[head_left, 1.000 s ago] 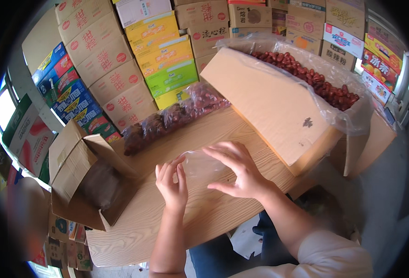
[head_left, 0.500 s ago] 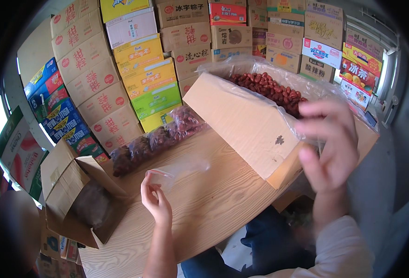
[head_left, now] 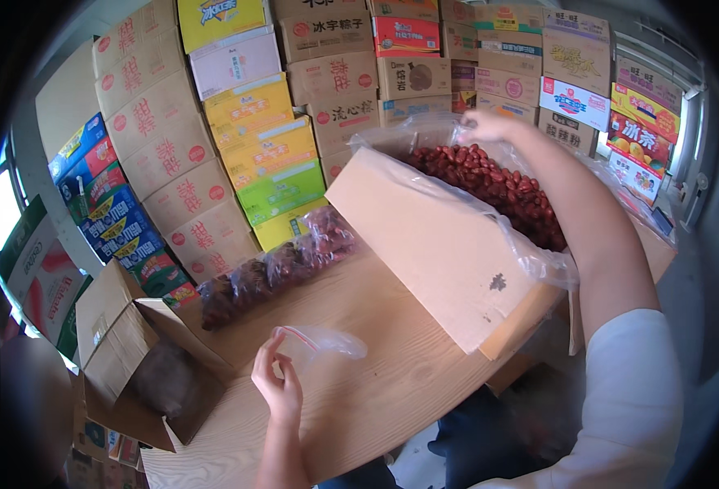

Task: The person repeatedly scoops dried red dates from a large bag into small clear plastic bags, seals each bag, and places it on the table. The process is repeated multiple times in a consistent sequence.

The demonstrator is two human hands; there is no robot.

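Observation:
My left hand (head_left: pixel 276 389) is closed in a pinch on the edge of a clear plastic zip bag (head_left: pixel 331 341), which hangs out to the right over the table and looks flat. My right arm reaches across a large cardboard carton (head_left: pixel 425 236) of dark red dates (head_left: pixel 498 191). At the carton's far rim, the fingers of my right hand (head_left: pixel 491 126) are curled on the clear plastic liner (head_left: pixel 539 262); the fingertips are partly hidden. The liner drapes over the carton's near edge too.
Several filled bags of dates (head_left: pixel 294 262) lie in a row on the wooden table (head_left: pixel 368 407). An opened brown box (head_left: pixel 107 322) is tipped at the left, with something dark inside. Stacked cartons (head_left: pixel 335 77) form a wall behind. The big carton overhangs the table's right edge.
My right hand has moved from the carton's near right corner up to its far rim. More liner now hangs over the near side. My left hand still holds the bag, nearly in place.

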